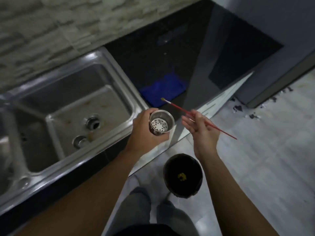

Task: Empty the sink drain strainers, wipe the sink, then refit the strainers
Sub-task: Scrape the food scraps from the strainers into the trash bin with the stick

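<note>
My left hand grips a steel drain strainer cup over the counter's front edge; its perforated bottom looks bare. My right hand pinches a thin red paintbrush, whose bristle tip points up-left toward a blue cloth. The steel sink lies to the left. Its right basin shows an open drain hole and a second strainer lying beside it. Brownish stains mark the basin floor.
A black bin stands on the floor below my hands with yellowish scraps inside. The dark countertop runs to the right of the sink. A grey cabinet or appliance stands at the far right. Dark debris is scattered on the tiled floor.
</note>
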Motion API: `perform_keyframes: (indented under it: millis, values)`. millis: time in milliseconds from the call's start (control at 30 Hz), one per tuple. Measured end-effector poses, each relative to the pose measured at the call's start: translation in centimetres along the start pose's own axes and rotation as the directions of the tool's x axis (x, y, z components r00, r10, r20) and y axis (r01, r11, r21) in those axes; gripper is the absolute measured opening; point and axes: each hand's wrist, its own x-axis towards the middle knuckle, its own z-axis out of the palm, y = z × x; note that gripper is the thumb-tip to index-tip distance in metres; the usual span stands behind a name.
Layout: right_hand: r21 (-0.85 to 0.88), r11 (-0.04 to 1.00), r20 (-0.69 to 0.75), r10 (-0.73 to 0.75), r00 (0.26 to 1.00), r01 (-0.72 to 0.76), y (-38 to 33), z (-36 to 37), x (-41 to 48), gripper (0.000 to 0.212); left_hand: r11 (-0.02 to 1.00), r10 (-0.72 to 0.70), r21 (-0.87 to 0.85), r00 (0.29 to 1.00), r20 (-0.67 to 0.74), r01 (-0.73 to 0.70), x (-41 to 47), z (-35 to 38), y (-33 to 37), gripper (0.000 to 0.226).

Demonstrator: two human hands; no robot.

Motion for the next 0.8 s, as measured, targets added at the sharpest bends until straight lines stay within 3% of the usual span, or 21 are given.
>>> perform_keyframes:
  millis: [100,233,400,500,600,667,800]
  values:
    - [-0.076,0.996,0.143,-0.035,0.989,0.047,1.8,6.2,-0.4,0.025,0.998,-0.028,0.057,0.991,-0.134,0.036,1.3,-5.3,-1.7,0.077]
    - [-0.288,0.939,0.314,-0.094,0.945,0.190,5.6,12.7,-0.9,0.020,0.976,-0.206,0.027,0.951,-0.231,0.218,1.6,-11.3,-6.1,0.078]
    - [-0.496,0.691,0.630,-0.130,0.765,0.526,11.7,17.8,-0.9,0.021,0.921,-0.382,-0.036,0.881,-0.279,0.388,1.1,-15.9,-12.4,0.078]
    - [-0.556,0.435,0.755,-0.093,0.650,0.708,15.6,18.8,-0.1,0.023,0.869,-0.486,-0.027,0.841,-0.237,0.495,0.6,-17.0,-16.1,0.079]
    - [-0.646,0.170,0.755,-0.007,0.656,0.744,17.8,18.0,0.2,0.023,0.826,-0.557,0.002,0.818,-0.145,0.563,0.3,-17.1,-19.3,0.082]
    - [-0.662,0.045,0.748,-0.027,0.663,0.748,18.3,17.5,-0.1,0.023,0.817,-0.575,0.020,0.816,-0.056,0.577,0.7,-16.8,-21.1,0.081]
    - [-0.701,-0.003,0.713,-0.025,0.700,0.713,17.8,17.9,-0.5,0.030,0.797,-0.604,0.030,0.796,0.044,0.603,2.0,-15.1,-23.6,0.086]
